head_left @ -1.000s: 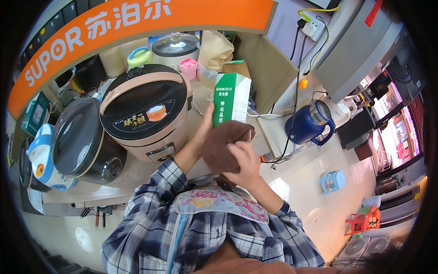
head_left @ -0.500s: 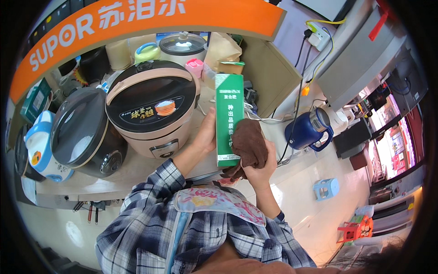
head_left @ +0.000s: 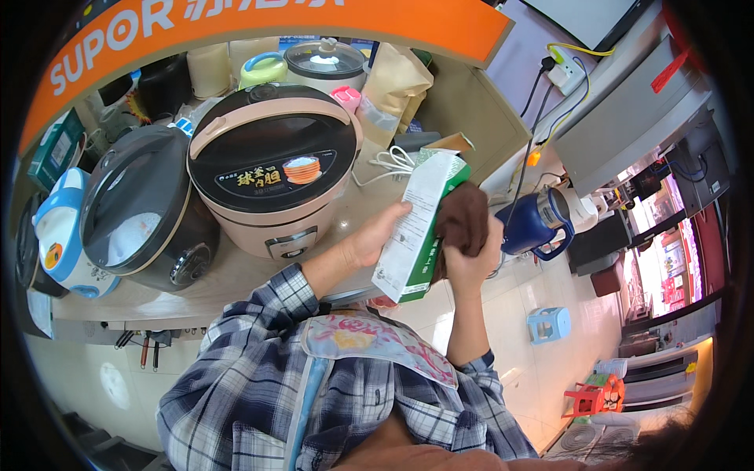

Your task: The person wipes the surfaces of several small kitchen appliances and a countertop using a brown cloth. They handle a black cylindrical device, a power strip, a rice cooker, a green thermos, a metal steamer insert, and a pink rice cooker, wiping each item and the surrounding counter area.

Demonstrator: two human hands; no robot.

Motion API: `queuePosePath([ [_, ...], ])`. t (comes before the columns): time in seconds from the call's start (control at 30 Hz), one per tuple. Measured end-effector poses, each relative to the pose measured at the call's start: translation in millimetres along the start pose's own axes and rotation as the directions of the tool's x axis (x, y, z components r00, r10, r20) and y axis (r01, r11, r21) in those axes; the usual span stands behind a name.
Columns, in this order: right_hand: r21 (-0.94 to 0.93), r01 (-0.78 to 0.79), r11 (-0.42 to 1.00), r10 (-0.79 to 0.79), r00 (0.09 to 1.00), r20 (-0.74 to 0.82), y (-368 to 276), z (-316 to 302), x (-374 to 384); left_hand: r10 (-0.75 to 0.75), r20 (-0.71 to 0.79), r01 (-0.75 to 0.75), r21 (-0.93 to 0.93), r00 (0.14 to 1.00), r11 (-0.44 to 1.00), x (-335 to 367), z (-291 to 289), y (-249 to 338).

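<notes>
My left hand (head_left: 375,237) grips a long green-and-white cardboard box (head_left: 410,231) by its left side. The box is tilted, with a white printed side facing me and green on its right. My right hand (head_left: 476,265) is closed round a bunched dark brown cloth (head_left: 462,218), which lies against the green side of the box. Part of that side is hidden by the cloth. Left of my hands stands a pink-and-black rice cooker (head_left: 271,169) on the counter (head_left: 165,306).
Further left are a dark rice cooker (head_left: 141,216) and a blue-and-white appliance (head_left: 59,235). A white cable (head_left: 393,162) lies behind the box. To the right stands a blue kettle (head_left: 525,224); a black cord hangs near it. A light-blue stool (head_left: 548,324) is on the floor.
The box has turned and tilted, so its white side now shows instead of mainly the green one. My right hand and the cloth have shifted up and right; the view has moved slightly.
</notes>
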State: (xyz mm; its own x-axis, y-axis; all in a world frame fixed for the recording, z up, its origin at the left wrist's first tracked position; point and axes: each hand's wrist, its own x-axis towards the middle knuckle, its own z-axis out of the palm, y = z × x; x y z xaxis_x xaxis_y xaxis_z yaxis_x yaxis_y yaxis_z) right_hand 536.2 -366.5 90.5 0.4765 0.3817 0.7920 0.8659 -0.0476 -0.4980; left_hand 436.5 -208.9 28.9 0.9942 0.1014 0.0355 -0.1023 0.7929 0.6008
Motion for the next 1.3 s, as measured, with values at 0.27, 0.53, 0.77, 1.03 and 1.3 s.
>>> queuePosePath([
  [0.27, 0.029, -0.141, 0.99, 0.138, 0.986, 0.089, 14.9, 0.2, 2.5, 0.226, -0.085, -0.221, 0.071, 0.97, 0.973, 9.8, 26.7, 7.2],
  [0.53, 0.038, 0.341, 0.939, -0.319, 0.826, 0.466, -0.5, -19.7, -32.4, 0.245, -0.274, -0.229, 0.088, 0.93, 0.969, 28.0, 11.9, 11.7],
  [0.77, 0.03, 0.276, 0.961, -0.271, 0.909, 0.317, 10.4, -19.5, -31.3, 0.18, -0.149, -0.191, -0.061, 0.972, 0.98, 30.8, 2.3, 15.2],
  [1.03, 0.061, 0.081, 0.995, -0.093, 0.964, 0.248, 3.0, -10.8, -20.2, -0.032, 0.106, 0.06, -0.277, 0.994, 0.959, 17.7, -9.5, -5.3],
  [1.3, 0.0, 0.183, 0.983, -0.159, 0.852, 0.499, 0.9, -25.9, -10.0, -0.024, -0.119, -0.002, -0.219, 0.993, 0.976, 25.3, -6.2, 1.0],
])
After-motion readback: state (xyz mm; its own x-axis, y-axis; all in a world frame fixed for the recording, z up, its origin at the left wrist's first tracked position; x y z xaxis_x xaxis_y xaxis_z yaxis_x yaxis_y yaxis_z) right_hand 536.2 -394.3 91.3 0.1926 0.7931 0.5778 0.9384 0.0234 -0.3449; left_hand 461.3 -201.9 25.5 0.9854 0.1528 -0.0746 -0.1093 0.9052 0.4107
